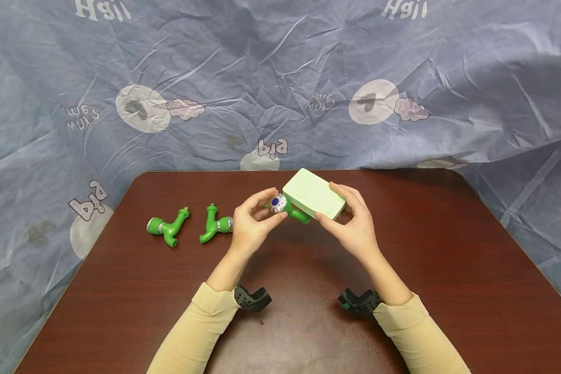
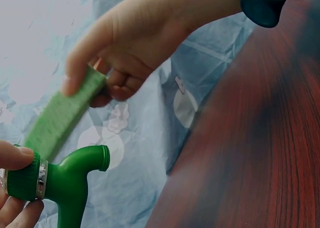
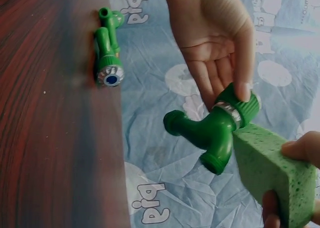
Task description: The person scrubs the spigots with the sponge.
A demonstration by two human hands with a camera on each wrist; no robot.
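Observation:
My left hand (image 1: pixel 252 221) pinches a green plastic tap (image 3: pixel 217 125) by its ribbed knob, which has a silver ring and a blue-centred cap. Opposite it, my right hand (image 1: pixel 355 223) grips a light green sponge (image 1: pixel 314 193) by its edges, thumb on one side and fingers on the other. One end of the sponge meets the tap's knob in the right wrist view. Both things are held up above the table. In the left wrist view the tap (image 2: pixel 72 183) shows its curved spout, and part of its body is cut off by the frame.
Two more green taps lie on the brown table (image 1: pixel 449 270) to the left: one tap (image 1: pixel 168 227) farther out, another tap (image 1: pixel 212 224) beside my left hand. A wrinkled blue-grey cloth (image 1: pixel 280 78) hangs behind the table. Black camera mounts sit on both wrists.

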